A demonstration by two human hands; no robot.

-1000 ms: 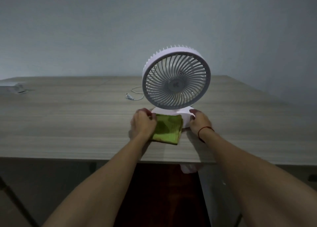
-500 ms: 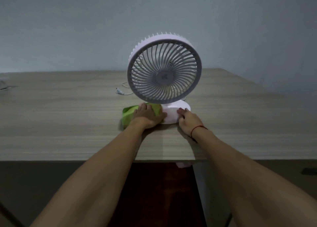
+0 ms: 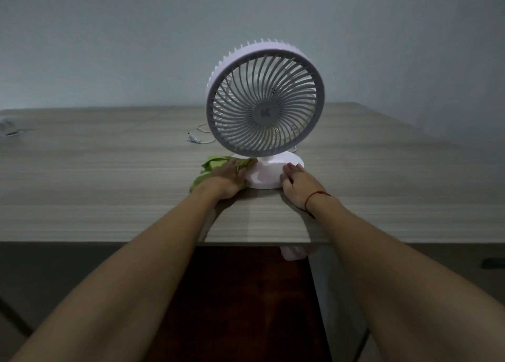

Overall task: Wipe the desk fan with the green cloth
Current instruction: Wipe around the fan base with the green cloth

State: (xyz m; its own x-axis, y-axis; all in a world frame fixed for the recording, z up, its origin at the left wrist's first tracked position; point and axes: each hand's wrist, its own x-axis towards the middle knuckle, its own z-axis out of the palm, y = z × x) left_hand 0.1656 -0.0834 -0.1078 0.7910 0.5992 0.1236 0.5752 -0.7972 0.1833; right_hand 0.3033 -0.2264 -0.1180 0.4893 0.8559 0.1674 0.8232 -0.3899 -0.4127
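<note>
A white desk fan point(image 3: 265, 107) with a grey round grille stands upright on the wooden desk point(image 3: 109, 186), on a round white base. My left hand point(image 3: 225, 178) presses the green cloth point(image 3: 211, 165) flat against the left side of that base; most of the cloth is hidden under the hand. My right hand point(image 3: 299, 182), with a red string at the wrist, rests on the base's right front edge with fingers bent on it.
A thin white cable with a plug point(image 3: 195, 139) lies on the desk behind and left of the fan. A pale object point(image 3: 6, 128) sits at the far left edge. The desk's front edge runs just below my forearms. A wall rises behind.
My left hand slid the green cloth from the front of the base round to its left side. My right hand stayed on the base's right edge.
</note>
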